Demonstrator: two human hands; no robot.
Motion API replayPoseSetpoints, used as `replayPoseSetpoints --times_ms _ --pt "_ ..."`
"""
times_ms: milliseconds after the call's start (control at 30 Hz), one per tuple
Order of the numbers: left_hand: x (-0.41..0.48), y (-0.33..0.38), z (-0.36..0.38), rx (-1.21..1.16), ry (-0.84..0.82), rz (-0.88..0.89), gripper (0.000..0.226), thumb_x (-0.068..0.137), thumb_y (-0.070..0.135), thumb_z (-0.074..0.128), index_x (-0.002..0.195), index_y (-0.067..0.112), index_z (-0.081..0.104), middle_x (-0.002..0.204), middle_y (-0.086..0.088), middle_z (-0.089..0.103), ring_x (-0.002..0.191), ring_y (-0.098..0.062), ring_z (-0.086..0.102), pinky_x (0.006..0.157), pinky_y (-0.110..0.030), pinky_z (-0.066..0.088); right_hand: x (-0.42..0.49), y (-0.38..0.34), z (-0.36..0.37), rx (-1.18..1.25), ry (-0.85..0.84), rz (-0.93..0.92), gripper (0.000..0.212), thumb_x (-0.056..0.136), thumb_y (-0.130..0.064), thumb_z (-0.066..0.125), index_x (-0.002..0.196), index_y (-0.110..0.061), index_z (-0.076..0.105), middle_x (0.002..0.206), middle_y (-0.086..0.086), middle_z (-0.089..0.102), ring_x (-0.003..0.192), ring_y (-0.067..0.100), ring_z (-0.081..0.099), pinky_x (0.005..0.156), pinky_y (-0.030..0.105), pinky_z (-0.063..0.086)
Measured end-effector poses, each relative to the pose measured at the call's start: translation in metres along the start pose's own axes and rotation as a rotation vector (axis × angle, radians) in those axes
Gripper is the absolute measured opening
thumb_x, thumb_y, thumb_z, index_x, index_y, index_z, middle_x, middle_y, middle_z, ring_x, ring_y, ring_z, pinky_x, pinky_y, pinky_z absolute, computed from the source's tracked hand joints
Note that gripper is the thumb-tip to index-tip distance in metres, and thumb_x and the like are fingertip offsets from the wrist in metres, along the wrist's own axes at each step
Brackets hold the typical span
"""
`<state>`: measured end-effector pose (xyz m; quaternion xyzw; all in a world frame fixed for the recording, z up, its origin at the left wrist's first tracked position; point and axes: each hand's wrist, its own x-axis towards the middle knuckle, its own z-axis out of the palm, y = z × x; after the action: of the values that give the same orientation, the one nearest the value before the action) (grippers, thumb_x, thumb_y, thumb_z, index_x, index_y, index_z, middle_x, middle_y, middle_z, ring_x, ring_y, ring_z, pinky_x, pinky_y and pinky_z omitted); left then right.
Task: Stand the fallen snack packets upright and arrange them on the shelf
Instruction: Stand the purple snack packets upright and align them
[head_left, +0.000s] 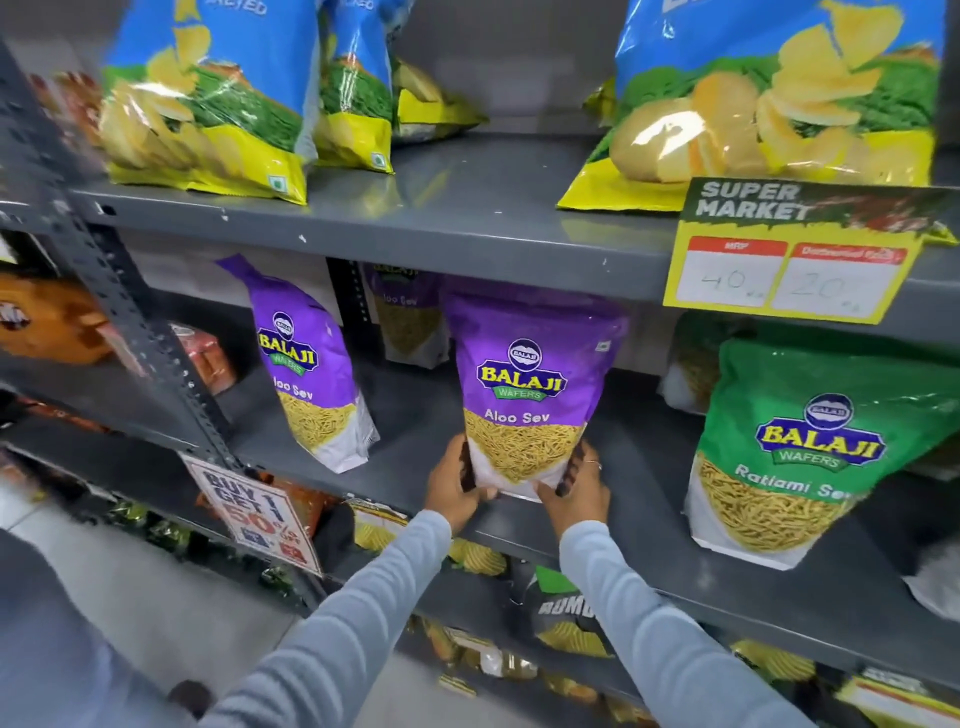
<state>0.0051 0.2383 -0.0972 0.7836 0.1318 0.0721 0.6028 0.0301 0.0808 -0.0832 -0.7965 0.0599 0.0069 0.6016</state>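
A purple Aloo Sev packet (524, 384) stands upright at the front of the grey middle shelf (405, 431). My left hand (453, 488) grips its lower left corner and my right hand (581, 486) grips its lower right corner. Another purple Aloo Sev packet (311, 364) stands upright to the left, leaning slightly. A third purple packet (405, 312) stands behind, near the back wall. A green Ratlami Sev packet (795, 441) stands upright on the right of the same shelf.
Blue and yellow chip bags (208, 98) stand on the upper shelf, one more (779, 93) at right above a yellow price tag (789, 260). A "Buy 1 Get 1" sign (249, 512) hangs from the shelf edge. Lower shelves hold more packets (566, 618). A grey upright post (130, 312) is at left.
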Motion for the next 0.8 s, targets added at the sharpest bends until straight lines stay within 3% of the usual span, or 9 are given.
replayPoseSetpoints --times_ms 100,233,367,467,533,600,633,700,800 --pt "0.002 -0.003 -0.003 0.027 -0.009 0.006 0.060 0.068 -0.009 0.068 0.116 0.020 0.049 0.116 -0.007 0.065 0.111 -0.025 0.061 0.095 -0.032 0.050 -0.008 -0.003 0.007 -0.100 -0.020 0.009 0.079 0.062 -0.012 0.077 0.132 -0.019 0.043 0.124 0.016 0.062 0.111 0.037 0.058 0.097 0.047 0.048" --pt "-0.007 0.008 -0.004 0.131 0.110 0.112 0.063 0.067 0.005 0.072 0.124 0.019 0.049 0.121 -0.006 0.063 0.112 -0.025 0.061 0.100 -0.043 0.050 -0.016 -0.012 0.011 -0.067 0.009 0.015 0.075 0.066 -0.009 0.077 0.132 -0.012 0.043 0.128 0.018 0.058 0.117 0.036 0.054 0.100 0.040 0.044" --pt "-0.031 0.013 -0.038 0.224 0.569 0.372 0.067 0.070 0.010 0.077 0.126 0.016 0.041 0.121 -0.005 0.047 0.111 -0.029 0.051 0.099 -0.039 0.045 -0.020 -0.005 0.016 -0.055 0.016 -0.015 0.087 0.056 -0.011 0.083 0.132 -0.015 0.042 0.126 0.013 0.059 0.115 0.031 0.055 0.098 0.034 0.044" --pt "-0.025 -0.002 -0.099 0.230 0.898 0.324 0.097 0.054 0.031 0.083 0.132 0.007 0.032 0.133 -0.022 0.038 0.123 -0.040 0.041 0.108 -0.049 0.035 -0.015 0.000 0.020 -0.065 0.013 -0.003 0.098 0.048 -0.018 0.086 0.133 -0.020 0.039 0.129 0.010 0.058 0.118 0.031 0.053 0.103 0.042 0.044" --pt "-0.009 -0.011 -0.142 0.215 0.852 0.101 0.129 0.045 0.033 0.090 0.146 0.010 0.013 0.150 -0.023 0.022 0.140 -0.039 0.026 0.116 -0.053 0.025 -0.008 0.003 0.024 -0.072 0.031 0.006 0.102 0.043 -0.023 0.087 0.131 -0.020 0.038 0.127 0.012 0.058 0.115 0.033 0.054 0.100 0.047 0.046" --pt "0.007 -0.021 -0.171 0.194 0.612 -0.065 0.150 0.041 0.023 0.096 0.150 0.014 -0.006 0.160 -0.015 0.007 0.147 -0.031 0.015 0.121 -0.047 0.016 -0.002 0.006 0.029 -0.085 0.066 0.015 0.101 0.040 -0.027 0.087 0.129 -0.017 0.040 0.122 0.017 0.060 0.113 0.037 0.055 0.097 0.049 0.047" --pt "0.014 -0.023 -0.180 0.163 0.495 -0.083 0.154 0.038 0.020 0.097 0.151 0.016 -0.008 0.161 -0.011 0.009 0.146 -0.027 0.020 0.120 -0.045 0.019 -0.002 0.005 0.031 -0.098 0.080 0.013 0.100 0.041 -0.029 0.087 0.128 -0.017 0.041 0.122 0.018 0.061 0.113 0.038 0.055 0.096 0.049 0.047" --pt "0.027 -0.024 -0.185 0.142 0.410 -0.077 0.150 0.027 0.027 0.097 0.149 0.017 0.010 0.152 -0.011 0.034 0.135 -0.028 0.041 0.113 -0.044 0.035 -0.005 0.003 0.032 -0.127 0.086 0.006 0.098 0.046 -0.028 0.088 0.130 -0.015 0.040 0.126 0.018 0.058 0.116 0.040 0.052 0.099 0.049 0.045" --pt "0.041 -0.017 -0.167 0.187 0.539 -0.084 0.127 0.032 0.021 0.097 0.141 0.011 0.033 0.138 -0.014 0.052 0.126 -0.031 0.050 0.108 -0.039 0.040 -0.007 0.004 0.032 -0.150 0.099 -0.017 0.093 0.051 -0.026 0.087 0.131 -0.015 0.040 0.125 0.019 0.059 0.114 0.042 0.051 0.098 0.048 0.045"
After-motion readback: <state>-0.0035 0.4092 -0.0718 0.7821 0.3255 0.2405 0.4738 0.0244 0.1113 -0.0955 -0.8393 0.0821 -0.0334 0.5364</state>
